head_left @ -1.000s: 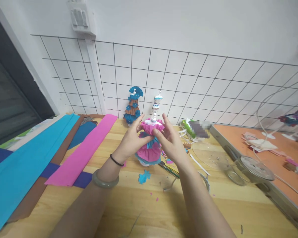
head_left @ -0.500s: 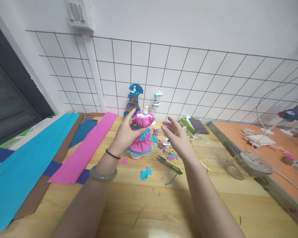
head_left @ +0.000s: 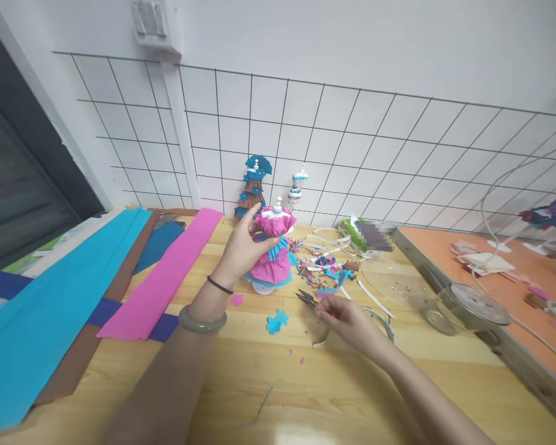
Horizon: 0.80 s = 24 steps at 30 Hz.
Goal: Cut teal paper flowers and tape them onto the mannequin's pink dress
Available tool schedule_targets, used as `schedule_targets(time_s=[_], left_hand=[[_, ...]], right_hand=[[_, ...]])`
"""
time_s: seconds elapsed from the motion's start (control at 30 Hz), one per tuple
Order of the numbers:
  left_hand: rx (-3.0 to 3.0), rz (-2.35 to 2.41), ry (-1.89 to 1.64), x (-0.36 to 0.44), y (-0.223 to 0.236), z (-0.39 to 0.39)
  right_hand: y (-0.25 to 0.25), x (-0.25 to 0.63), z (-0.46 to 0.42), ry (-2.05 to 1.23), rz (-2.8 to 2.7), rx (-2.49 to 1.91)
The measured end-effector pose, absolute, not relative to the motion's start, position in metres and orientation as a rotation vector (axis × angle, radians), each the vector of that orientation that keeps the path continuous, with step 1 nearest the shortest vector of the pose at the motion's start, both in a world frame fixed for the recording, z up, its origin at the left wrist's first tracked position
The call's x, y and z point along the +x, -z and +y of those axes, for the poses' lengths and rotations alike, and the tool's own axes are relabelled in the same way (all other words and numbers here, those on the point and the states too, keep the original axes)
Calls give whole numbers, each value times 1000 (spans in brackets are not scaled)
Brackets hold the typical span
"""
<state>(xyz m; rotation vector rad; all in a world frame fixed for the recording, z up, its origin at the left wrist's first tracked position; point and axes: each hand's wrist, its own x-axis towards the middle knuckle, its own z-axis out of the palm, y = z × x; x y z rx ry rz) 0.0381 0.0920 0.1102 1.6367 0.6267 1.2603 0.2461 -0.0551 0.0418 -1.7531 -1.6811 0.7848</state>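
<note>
A small dress form (head_left: 272, 269) in pink and blue crepe paper stands upright on the wooden table. My left hand (head_left: 243, 244) is wrapped round its bodice from the left, thumb in front. On the right, my right hand (head_left: 345, 315) has its fingers closed over a pair of thread snips (head_left: 307, 298); the dark blades stick out to the left and the hand covers most of the handle. Blue paper flowers (head_left: 277, 321) lie in front of the dress form, and a pink paper flower (head_left: 237, 300) lies near its base.
Crepe paper strips, including a pink one (head_left: 167, 272) and a light blue one (head_left: 69, 303), cover the left side. Behind stand a teal-and-brown dress form (head_left: 251, 194) and a white one (head_left: 295, 191). Paper scraps (head_left: 322, 262) lie right of centre, beside an orange-topped tray (head_left: 440, 247).
My right hand has come down from beside the dress form and closed on the thread snips. My left hand stays at the bodice. The view has shifted slightly.
</note>
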Motion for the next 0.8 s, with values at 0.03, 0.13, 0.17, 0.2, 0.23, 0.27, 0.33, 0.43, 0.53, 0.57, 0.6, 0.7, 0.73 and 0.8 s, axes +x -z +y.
schedule_targets(time_s=[0.03,0.13,0.17,0.2,0.23,0.27,0.33,0.43,0.53,0.57,0.6,0.7,0.73,0.8], left_hand=[[1641,637,-1256,38,-110,92],[1649,646,-1253,38,-109,93],[1650,643,-1250,38,-109,93],[1650,643,-1246,37,-109,94],[1653,645,-1240,37,-109,94],[1656,647,-1235,36,-109,95],[1663,641,-1228,35,-109,95],[1674,640,-1222,34,-111,96],[1707,705,-1231,32,-113,95],[1714,724,-1224,31,-113,95],[1713,738,-1216,30,-114,95],[1705,735,-1185,30,-115,93],[1707,724,-1181,29,-116,93],[1727,701,-1176,29,-117,91]], right_hand=[[-40,251,-63,-776,-1670,-1789],[-32,267,-85,-686,-1642,-1898],[-29,273,-92,-653,-1620,-1932],[-26,279,-99,-630,-1602,-1950],[-23,285,-106,-604,-1578,-1966],[-20,290,-111,-567,-1546,-1990],[-15,300,-121,-460,-1483,-2072],[-11,307,-130,-257,-1482,-2120],[-7,306,-133,-79,-1623,-2088],[-5,304,-133,-30,-1672,-2091],[-3,302,-133,6,-1717,-2100],[4,297,-132,51,-1806,-2125],[5,297,-132,54,-1817,-2134],[8,297,-134,49,-1824,-2161]])
